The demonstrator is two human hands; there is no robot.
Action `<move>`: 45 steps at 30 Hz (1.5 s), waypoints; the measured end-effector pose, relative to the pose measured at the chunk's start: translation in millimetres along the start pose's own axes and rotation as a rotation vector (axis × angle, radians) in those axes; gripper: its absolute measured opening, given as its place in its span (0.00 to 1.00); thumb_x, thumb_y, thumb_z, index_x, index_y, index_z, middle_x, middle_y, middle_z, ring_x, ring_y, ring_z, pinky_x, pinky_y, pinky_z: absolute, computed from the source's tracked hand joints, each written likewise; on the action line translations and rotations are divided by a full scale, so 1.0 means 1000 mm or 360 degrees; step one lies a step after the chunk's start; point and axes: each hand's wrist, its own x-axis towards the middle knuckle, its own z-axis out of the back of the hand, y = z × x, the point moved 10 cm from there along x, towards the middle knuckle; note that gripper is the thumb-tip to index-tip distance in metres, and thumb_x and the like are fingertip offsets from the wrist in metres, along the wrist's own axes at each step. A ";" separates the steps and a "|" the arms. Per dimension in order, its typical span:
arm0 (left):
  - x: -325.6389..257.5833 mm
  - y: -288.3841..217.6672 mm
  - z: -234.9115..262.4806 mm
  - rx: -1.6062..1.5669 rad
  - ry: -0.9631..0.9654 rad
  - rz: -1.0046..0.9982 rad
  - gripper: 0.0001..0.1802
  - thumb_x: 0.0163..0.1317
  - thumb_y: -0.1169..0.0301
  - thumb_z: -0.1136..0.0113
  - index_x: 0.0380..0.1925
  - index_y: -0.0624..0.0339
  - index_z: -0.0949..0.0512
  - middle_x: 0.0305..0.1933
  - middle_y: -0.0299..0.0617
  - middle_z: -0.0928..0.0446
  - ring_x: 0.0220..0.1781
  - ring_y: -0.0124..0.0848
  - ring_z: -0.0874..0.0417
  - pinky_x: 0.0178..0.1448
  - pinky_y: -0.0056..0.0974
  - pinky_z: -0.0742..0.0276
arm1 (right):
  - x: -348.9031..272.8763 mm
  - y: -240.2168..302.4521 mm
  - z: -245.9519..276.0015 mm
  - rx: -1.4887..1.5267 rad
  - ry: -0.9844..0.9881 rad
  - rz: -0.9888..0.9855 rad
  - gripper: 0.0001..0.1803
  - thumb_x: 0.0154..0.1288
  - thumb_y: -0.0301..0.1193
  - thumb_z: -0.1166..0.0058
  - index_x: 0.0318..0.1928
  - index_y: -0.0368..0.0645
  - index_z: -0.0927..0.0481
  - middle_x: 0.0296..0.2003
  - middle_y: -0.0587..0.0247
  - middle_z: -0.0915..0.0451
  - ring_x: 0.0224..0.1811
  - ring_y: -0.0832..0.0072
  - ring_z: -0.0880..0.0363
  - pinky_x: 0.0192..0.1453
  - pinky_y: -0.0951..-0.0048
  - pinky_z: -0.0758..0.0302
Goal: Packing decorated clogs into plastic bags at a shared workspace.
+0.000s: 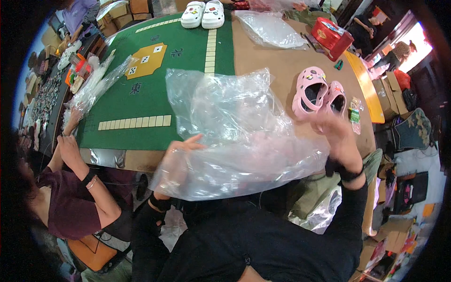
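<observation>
My left hand (181, 152) is inside or behind the clear plastic bag (235, 136), seen through the film, thumb and forefinger spread and pointing right; I cannot tell whether the other fingers pinch the plastic. My right hand (336, 136) is raised at the bag's right edge, fingers curled and blurred, so I cannot tell whether it has hold of the film. The bag lies crumpled over the near edge of the table (268, 58), its long axis running left to right, one bunched end rising toward the far side. I can see nothing inside it apart from my hand.

Just beyond the right hand stands a pair of pink clogs (319, 91) with small charms, toes pointing away from me, side by side and touching. A green game mat (141, 94) covers the left half of the table. At the far edge sit a pair of white clogs (203, 14), another clear bag (270, 28) and a red tin (331, 35). To my left, a person in a maroon top (66, 202) handles a further plastic bag (96, 84).
</observation>
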 end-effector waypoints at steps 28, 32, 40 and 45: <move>-0.031 -0.043 -0.038 -0.0088 0.0752 -0.0161 0.19 0.52 0.56 0.39 0.28 0.63 0.18 0.39 0.49 0.19 0.52 0.44 0.24 0.57 0.49 0.36 | 0.006 -0.206 -0.060 0.0902 0.0113 -0.1300 0.23 0.65 0.42 0.46 0.50 0.36 0.24 0.42 0.61 0.20 0.42 0.75 0.21 0.47 0.73 0.24; -0.036 -0.059 -0.071 0.0491 0.1009 -0.0279 0.10 0.48 0.78 0.46 0.30 0.57 0.18 0.52 0.41 0.22 0.58 0.44 0.27 0.61 0.47 0.41 | 0.002 -0.206 -0.061 0.1021 0.0084 -0.1293 0.20 0.67 0.42 0.49 0.48 0.37 0.23 0.42 0.60 0.19 0.41 0.76 0.21 0.46 0.72 0.24; -0.040 -0.057 -0.117 0.0868 0.1178 -0.0346 0.15 0.44 0.83 0.48 0.34 0.57 0.21 0.63 0.44 0.31 0.64 0.45 0.33 0.65 0.50 0.45 | -0.002 -0.211 -0.050 0.0935 0.0008 -0.1188 0.23 0.69 0.44 0.53 0.50 0.36 0.25 0.41 0.60 0.19 0.42 0.75 0.21 0.46 0.70 0.23; -0.043 -0.029 -0.135 0.1217 0.1323 -0.0280 0.13 0.53 0.75 0.45 0.41 0.56 0.24 0.69 0.56 0.44 0.66 0.53 0.39 0.66 0.51 0.47 | 0.012 -0.188 -0.029 -0.0304 0.0183 -0.1228 0.32 0.63 0.50 0.46 0.54 0.33 0.28 0.43 0.55 0.21 0.45 0.71 0.22 0.48 0.72 0.25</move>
